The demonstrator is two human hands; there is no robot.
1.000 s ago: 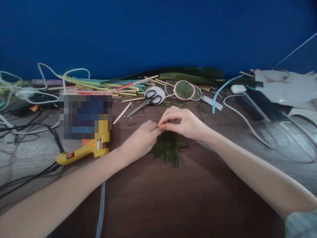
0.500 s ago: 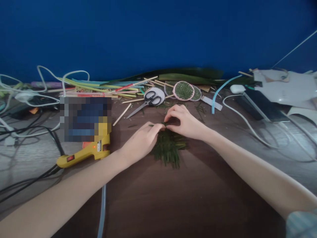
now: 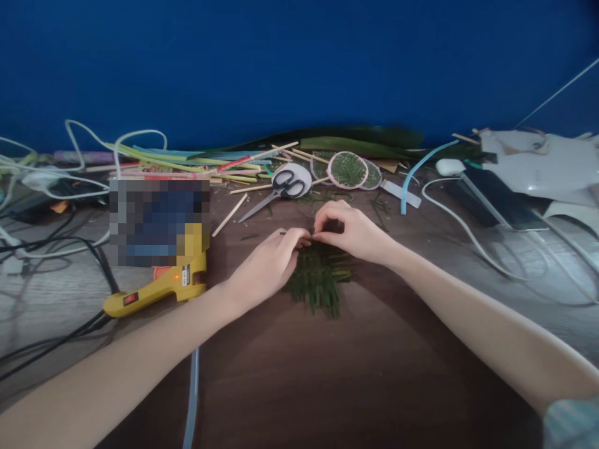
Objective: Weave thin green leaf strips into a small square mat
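A woven mat of thin green leaf strips [image 3: 319,282] lies on the dark wooden table [image 3: 337,374], its loose ends pointing toward me. My left hand [image 3: 270,262] rests on the mat's left edge with its fingers curled and pinching a thin green strip at the top edge. My right hand [image 3: 349,229] meets it from the right, thumb and fingers pinched on the same strip. The fingertips of both hands almost touch above the mat.
A yellow glue gun [image 3: 159,284] lies left of my hands, with a blurred patch above it. Scissors [image 3: 278,190] on a white disc, round woven green discs [image 3: 349,169], coloured strips and sticks lie behind. Cables sprawl left; a white cable [image 3: 468,231], phone and papers lie right.
My right hand dropped from above the mat down to its top edge and shifted slightly right. My left hand stayed at the left edge, its fingers now curled round the strip.
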